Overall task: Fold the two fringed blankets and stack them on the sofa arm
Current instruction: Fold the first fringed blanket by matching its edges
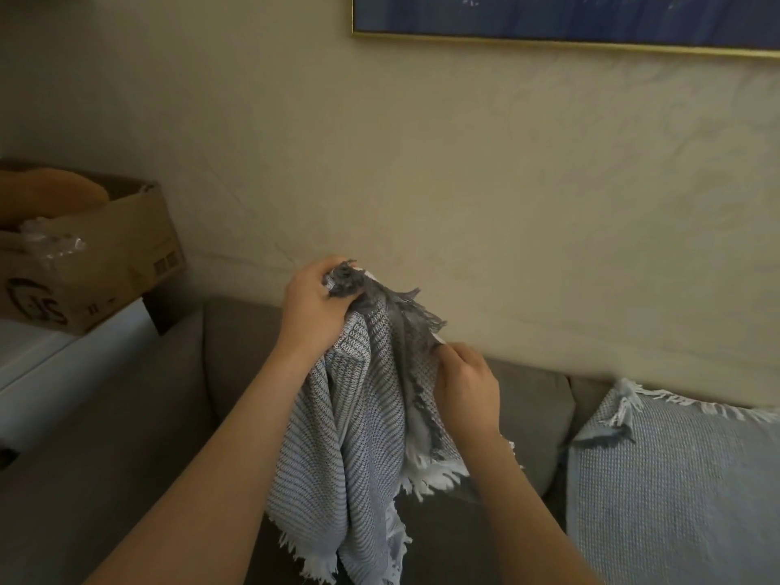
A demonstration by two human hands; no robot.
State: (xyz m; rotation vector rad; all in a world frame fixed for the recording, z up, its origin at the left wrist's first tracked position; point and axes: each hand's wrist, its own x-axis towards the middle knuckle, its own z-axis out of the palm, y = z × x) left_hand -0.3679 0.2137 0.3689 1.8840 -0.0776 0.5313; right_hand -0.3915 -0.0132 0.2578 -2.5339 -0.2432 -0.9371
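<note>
With the left grip [312, 308] clenched on a fringed corner of the striped blanket [363, 415] above the sofa [236, 352] and the right grip [466, 388] pinching its edge, best run that pinch to the next corner, then spread taut (the pale blanket [675, 479] lies alongside).

I see open air over the sofa back [240, 344] up to the wall [506, 204] — free passage. Left: cardboard box [122, 255] sits beside the sofa arm [126, 399], whose top is bare. Right: pale blue blanket [675, 479] drapes the seat. Striped blanket [358, 424] hangs between both forearms.
</note>
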